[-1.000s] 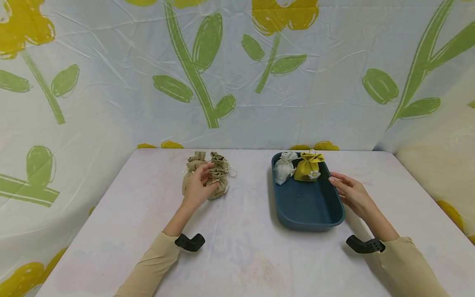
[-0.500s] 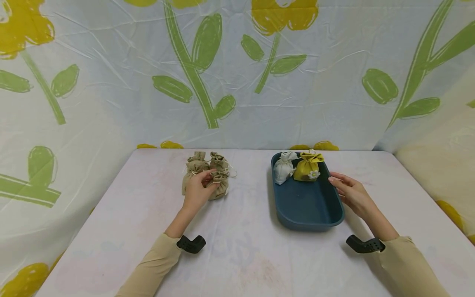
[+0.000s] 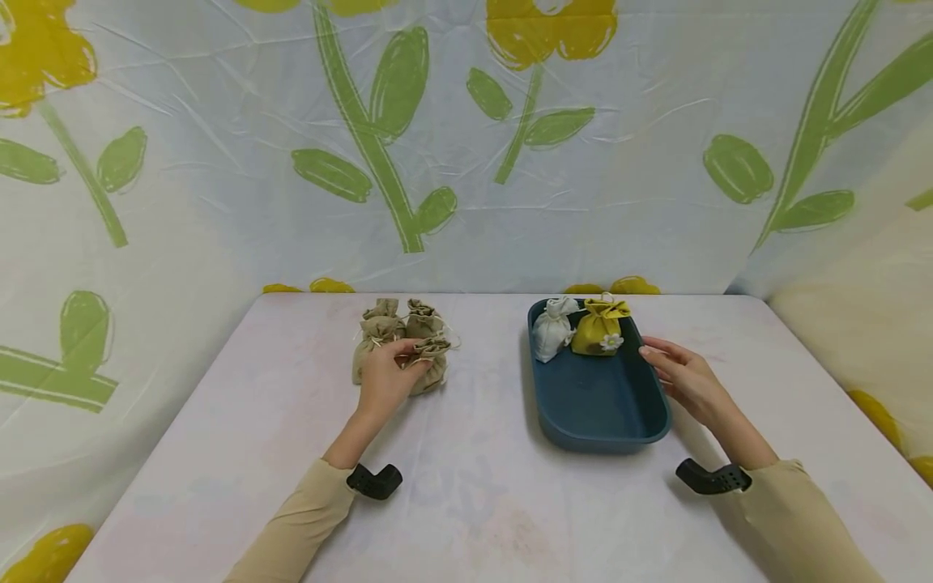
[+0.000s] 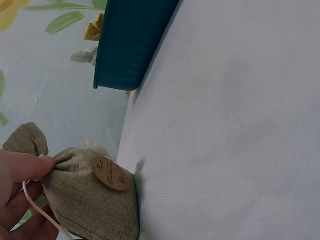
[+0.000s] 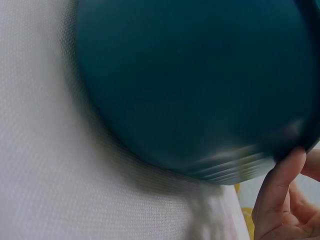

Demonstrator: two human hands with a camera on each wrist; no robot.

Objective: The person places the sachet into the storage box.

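Note:
My left hand [image 3: 385,376] pinches the gathered neck of the front beige drawstring pouch [image 3: 433,376] between thumb and fingers. In the left wrist view, that linen pouch [image 4: 95,202] stands upright on the table, with a round brown tag [image 4: 110,173] and a pale cord. Two more beige pouches, one at the left [image 3: 381,325] and one behind [image 3: 423,318], crowd close around it. On the right, my right hand [image 3: 691,382] touches the outer side and rim of a dark blue bin [image 3: 601,444], its fingers extended and its thumb [image 5: 287,175] against the wall.
Inside the bin's far end sit a white pouch [image 3: 551,334] and a yellow pouch [image 3: 599,330] with a white flower. The pale table [image 3: 466,502] ends at a flower-printed cloth backdrop [image 3: 583,219]. A stretch of tabletop separates the beige pouches from the bin.
My left hand's fingers have lowered and closed from a wider spread onto the front pouch's neck. My right hand stays at the bin. The head view has shifted slightly.

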